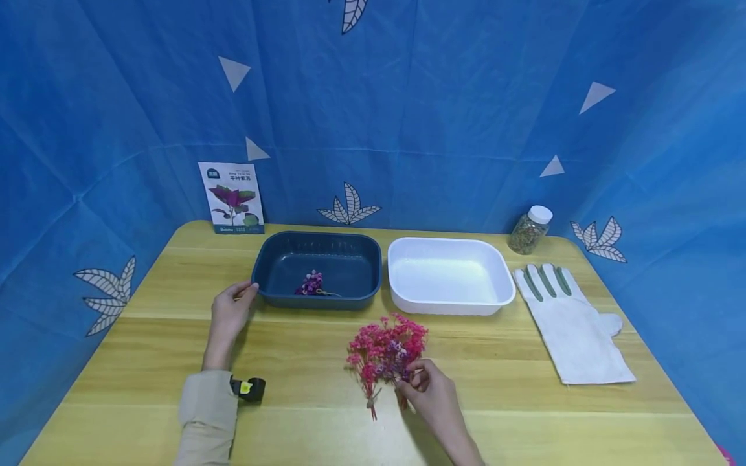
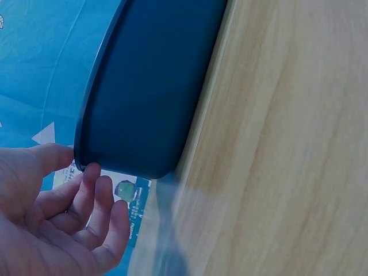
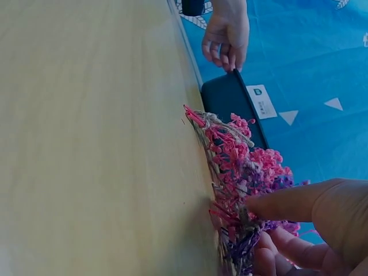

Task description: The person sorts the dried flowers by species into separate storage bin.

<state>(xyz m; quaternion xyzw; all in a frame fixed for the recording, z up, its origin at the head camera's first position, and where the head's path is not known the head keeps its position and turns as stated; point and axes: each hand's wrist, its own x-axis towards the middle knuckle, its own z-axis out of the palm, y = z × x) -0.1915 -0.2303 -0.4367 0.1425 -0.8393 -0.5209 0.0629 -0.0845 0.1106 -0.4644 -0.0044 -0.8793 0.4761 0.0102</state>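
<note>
At the left end of the dark blue tray point(image 1: 317, 302), my left hand point(image 1: 230, 310) pinches the rim between thumb and index finger. The left wrist view shows the same tray point(image 2: 144, 98) with the other fingers loosely bent below its corner. A small purple dried flower bunch point(image 1: 310, 283) lies inside the tray. In front of the trays, pink dried flowers point(image 1: 373, 343) lie on the table. My right hand point(image 1: 430, 391) pinches a purple dried flower bunch point(image 1: 394, 362) amid them, thumb and forefinger at its stems. Twine ties the pink stems point(image 3: 201, 118).
A white tray point(image 1: 451, 307) stands right of the blue one. Farther right are a white-capped jar point(image 1: 529, 230) of dried bits and a white glove point(image 1: 574, 323) with green stripes. A seed packet point(image 1: 232, 198) leans on the blue cloth point(image 1: 408, 97) at the table's point(image 1: 303, 414) back left.
</note>
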